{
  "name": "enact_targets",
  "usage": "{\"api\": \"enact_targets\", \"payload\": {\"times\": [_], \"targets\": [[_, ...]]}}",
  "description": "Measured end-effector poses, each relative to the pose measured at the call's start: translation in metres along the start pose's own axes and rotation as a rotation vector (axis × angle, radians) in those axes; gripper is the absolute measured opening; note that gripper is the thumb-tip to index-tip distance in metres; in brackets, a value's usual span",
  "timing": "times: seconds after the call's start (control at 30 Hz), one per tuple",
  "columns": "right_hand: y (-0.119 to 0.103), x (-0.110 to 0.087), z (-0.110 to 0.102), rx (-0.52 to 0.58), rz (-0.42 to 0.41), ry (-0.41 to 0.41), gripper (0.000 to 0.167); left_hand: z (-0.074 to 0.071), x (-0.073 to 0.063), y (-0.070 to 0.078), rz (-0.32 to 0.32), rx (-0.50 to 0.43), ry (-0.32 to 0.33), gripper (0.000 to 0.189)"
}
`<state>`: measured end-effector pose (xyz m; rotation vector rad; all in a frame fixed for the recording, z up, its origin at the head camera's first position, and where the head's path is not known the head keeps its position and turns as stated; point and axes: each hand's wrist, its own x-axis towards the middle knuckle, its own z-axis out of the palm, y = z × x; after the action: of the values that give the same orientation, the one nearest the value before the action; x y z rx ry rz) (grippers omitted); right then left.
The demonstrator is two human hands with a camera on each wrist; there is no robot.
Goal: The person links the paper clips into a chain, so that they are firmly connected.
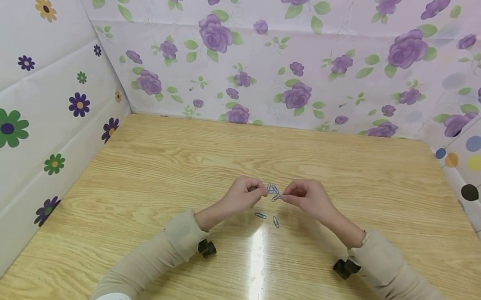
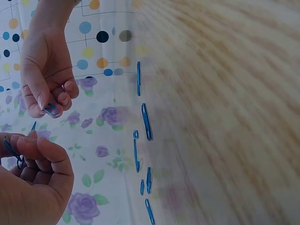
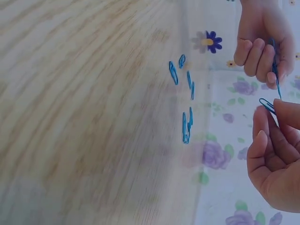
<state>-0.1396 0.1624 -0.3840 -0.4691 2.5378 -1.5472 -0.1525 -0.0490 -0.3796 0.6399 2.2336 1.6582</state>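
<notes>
My left hand (image 1: 244, 193) pinches a blue paper clip (image 3: 275, 65) between thumb and fingers, with its lower end sticking out past the fingertips. A second blue loop shows by those fingers in the left wrist view. Opposite it, my right hand (image 1: 309, 200) pinches another blue paper clip (image 3: 266, 105), its rounded end pointing toward the left hand. The two held clips come close together above the table in the right wrist view. Behind and between the hands lie several loose paper clips (image 1: 273, 188). Nearer to me are two more, one lying crosswise (image 1: 260, 215) and one slanted (image 1: 275, 222).
The wood-grain table (image 1: 174, 164) is bounded at the back by a purple-rose cloth (image 1: 264, 79). A flowered sheet (image 1: 35, 94) stands on the left and a dotted one (image 1: 474, 157) on the right. Black wrist cameras sit under both sleeves.
</notes>
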Motion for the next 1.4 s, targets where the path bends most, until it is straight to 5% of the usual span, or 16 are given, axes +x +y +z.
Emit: {"api": "enact_targets", "payload": {"times": [0.2, 0.57, 0.83, 1.4], "targets": [[-0.01, -0.003, 0.002, 0.048, -0.031, 0.037, 0.006, -0.001, -0.007, 0.025, -0.053, -0.047, -0.011, 0.021], [-0.007, 0.001, 0.012, 0.123, -0.076, 0.101, 0.009, 0.002, -0.004, 0.025, -0.098, -0.135, -0.008, 0.024], [-0.008, 0.0, 0.017, 0.058, -0.154, 0.175, 0.006, 0.004, -0.004, 0.025, -0.111, -0.211, -0.027, 0.024], [-0.012, -0.002, 0.018, 0.078, -0.22, 0.23, 0.009, 0.005, -0.006, 0.029, -0.116, -0.238, -0.028, 0.024]]}}
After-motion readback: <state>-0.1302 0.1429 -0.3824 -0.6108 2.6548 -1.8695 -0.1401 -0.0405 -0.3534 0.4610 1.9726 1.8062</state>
